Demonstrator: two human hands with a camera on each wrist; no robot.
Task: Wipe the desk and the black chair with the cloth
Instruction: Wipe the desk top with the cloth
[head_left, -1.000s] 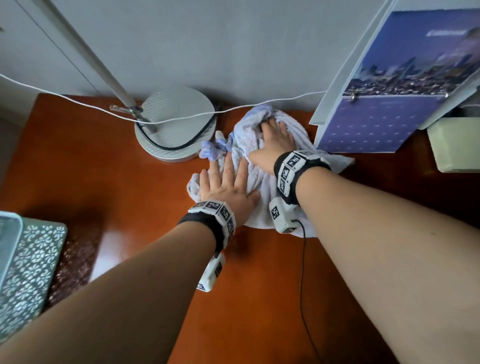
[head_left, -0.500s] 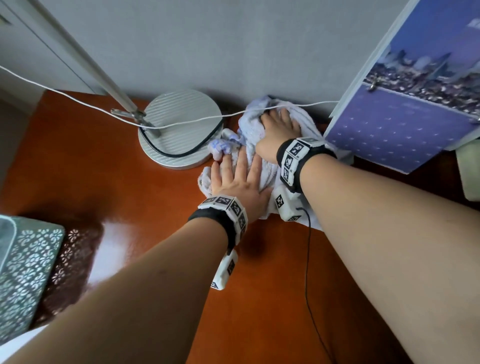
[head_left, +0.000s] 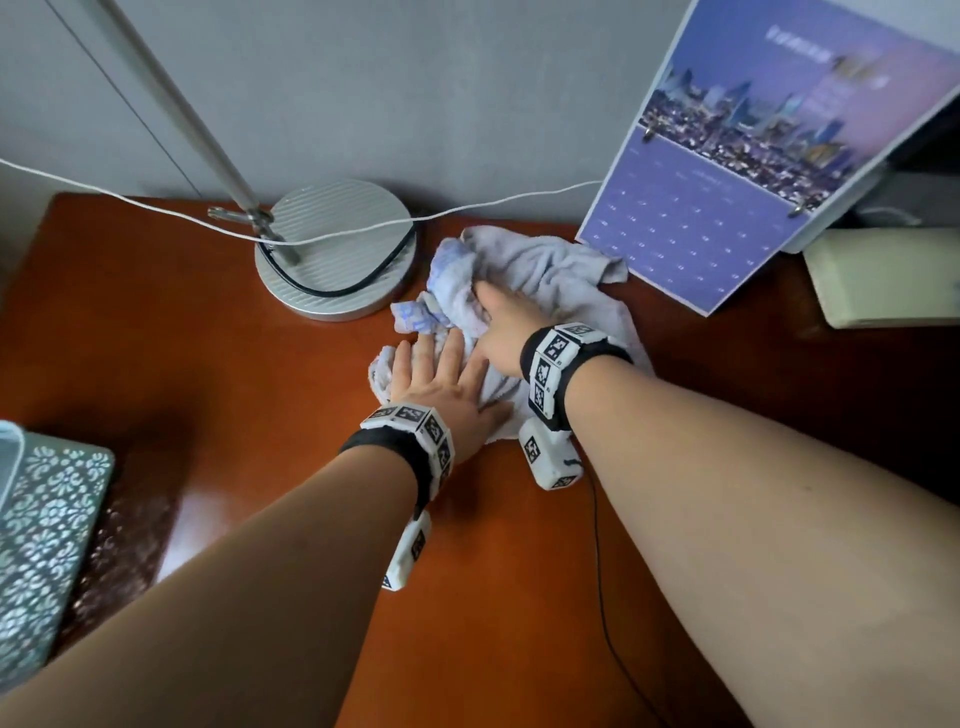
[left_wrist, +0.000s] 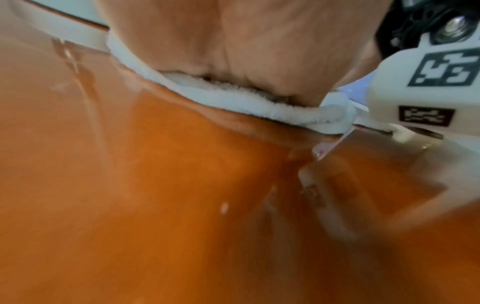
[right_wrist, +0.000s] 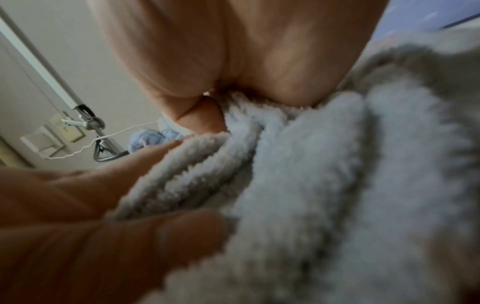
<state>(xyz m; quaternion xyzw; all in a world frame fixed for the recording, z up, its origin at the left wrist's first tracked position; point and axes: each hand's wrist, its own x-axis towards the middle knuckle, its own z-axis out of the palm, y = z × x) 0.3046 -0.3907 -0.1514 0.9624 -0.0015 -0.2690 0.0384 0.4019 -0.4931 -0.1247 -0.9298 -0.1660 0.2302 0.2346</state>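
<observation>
Both hands are flat on the cloth (head_left: 561, 280), fingers straight: left hand (head_left: 441, 384) presses its near part, right hand (head_left: 511, 325) just beyond, gripping nothing. It's bunched up near the desk's (head_left: 156, 338) back edge, between the lamp base (head_left: 337, 249) and a leaning calendar (head_left: 727, 208).

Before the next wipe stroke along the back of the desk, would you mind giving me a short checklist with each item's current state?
1. Both hands on the cloth: ok; left hand flat, right hand pressing.
2. Cloth flat on the desk: not ok, bunched.
3. Lamp base clear of cloth: ok, narrowly.
4. Calendar clear: not ok, cloth corner nearly touches it.
5. White cable clear: cannot tell.
</observation>
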